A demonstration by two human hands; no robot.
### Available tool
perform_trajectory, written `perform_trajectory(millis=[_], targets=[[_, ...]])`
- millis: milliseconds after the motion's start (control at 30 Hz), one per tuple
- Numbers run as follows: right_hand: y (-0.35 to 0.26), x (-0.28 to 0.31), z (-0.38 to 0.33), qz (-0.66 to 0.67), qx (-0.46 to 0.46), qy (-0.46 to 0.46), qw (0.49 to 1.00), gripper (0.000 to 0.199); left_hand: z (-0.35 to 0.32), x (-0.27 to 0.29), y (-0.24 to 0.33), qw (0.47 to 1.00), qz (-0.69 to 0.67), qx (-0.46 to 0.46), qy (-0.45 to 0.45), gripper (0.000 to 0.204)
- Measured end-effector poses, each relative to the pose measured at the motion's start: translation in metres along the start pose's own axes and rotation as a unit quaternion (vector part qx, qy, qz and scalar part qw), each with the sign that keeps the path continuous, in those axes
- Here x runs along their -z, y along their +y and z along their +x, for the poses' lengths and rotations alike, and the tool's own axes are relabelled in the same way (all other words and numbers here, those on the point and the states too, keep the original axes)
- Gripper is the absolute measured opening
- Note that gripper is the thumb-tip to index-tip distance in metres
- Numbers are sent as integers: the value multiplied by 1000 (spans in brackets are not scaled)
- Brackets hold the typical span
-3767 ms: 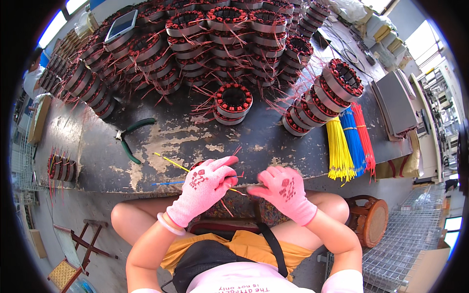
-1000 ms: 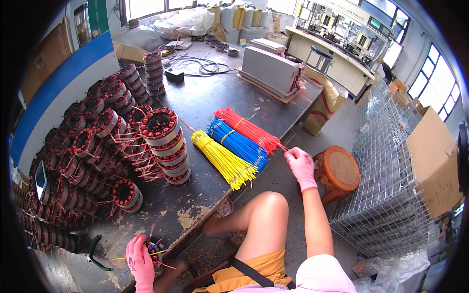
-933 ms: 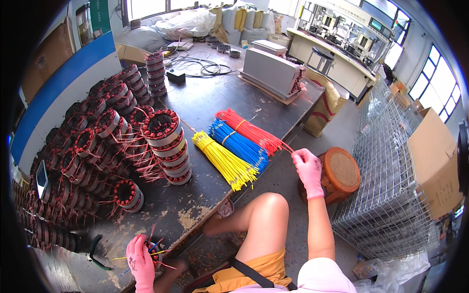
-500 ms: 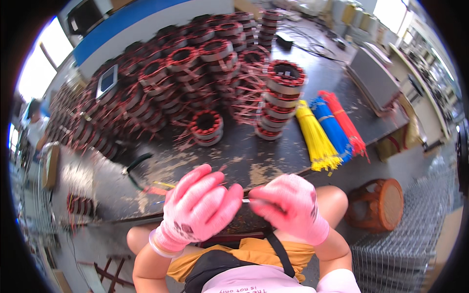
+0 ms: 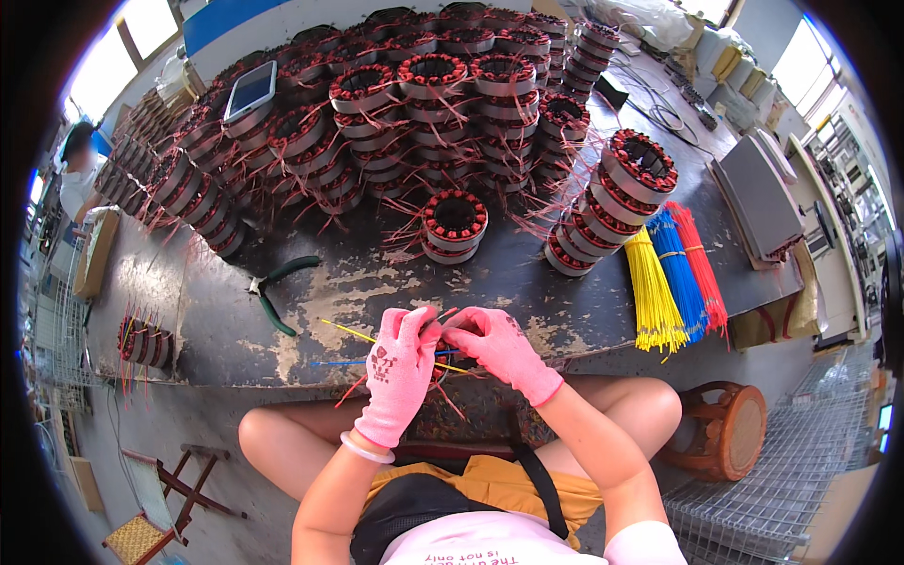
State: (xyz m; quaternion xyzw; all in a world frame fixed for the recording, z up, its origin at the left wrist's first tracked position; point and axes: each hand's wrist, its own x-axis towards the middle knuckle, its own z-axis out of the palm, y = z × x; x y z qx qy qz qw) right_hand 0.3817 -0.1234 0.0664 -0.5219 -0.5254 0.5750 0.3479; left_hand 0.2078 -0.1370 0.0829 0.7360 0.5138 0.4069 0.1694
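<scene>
Both my hands wear pink gloves and meet at the table's front edge, fingertips almost touching. My left hand (image 5: pixel 400 367) is closed in a pinch on a thin wire, its end hidden by the fingers. Closed beside it, my right hand (image 5: pixel 499 348) pinches the wire from the other side. Around and below the fingers stick out a yellow wire (image 5: pixel 347 330), a blue wire (image 5: pixel 339 363) and red wires. Behind the left hand shows a little of a red-wound part, mostly hidden. Green-handled pliers (image 5: pixel 273 294) lie open on the table to the left.
Stacks of wound stators (image 5: pixel 433 71) fill the back of the table (image 5: pixel 527 311); a short pair (image 5: pixel 454 226) stands nearer. Yellow (image 5: pixel 655 292), blue and red wire bundles lie at right. More stators (image 5: pixel 144 341) lie at the left edge. A wooden stool (image 5: pixel 730 428) stands right.
My hands have come together from apart, turning inward until their fingertips meet. The whole view has shifted, and the coloured wires at the table edge now show more fully.
</scene>
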Motion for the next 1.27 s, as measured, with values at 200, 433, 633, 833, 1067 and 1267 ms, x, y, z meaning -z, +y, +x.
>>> perform_trajectory(millis=[200,433,633,833,1067,1267], targets=[[-20,5,-35,-229,159,135,951,10,4,9,-11,997,-13,-3,-73,16],[-24,9,-31,-320,330,142,877,17,18,24,-5,981,0,-24,-191,13],[-34,14,-28,-229,200,49,951,12,21,23,3,977,24,-91,-190,12],[-38,16,-24,-185,180,39,965,14,20,22,4,978,2,-72,-197,14],[-38,21,-20,-200,177,27,963,14,19,23,12,979,8,-25,-200,15],[-50,23,-16,-157,36,-14,987,14,16,19,9,982,-23,-34,-185,16]])
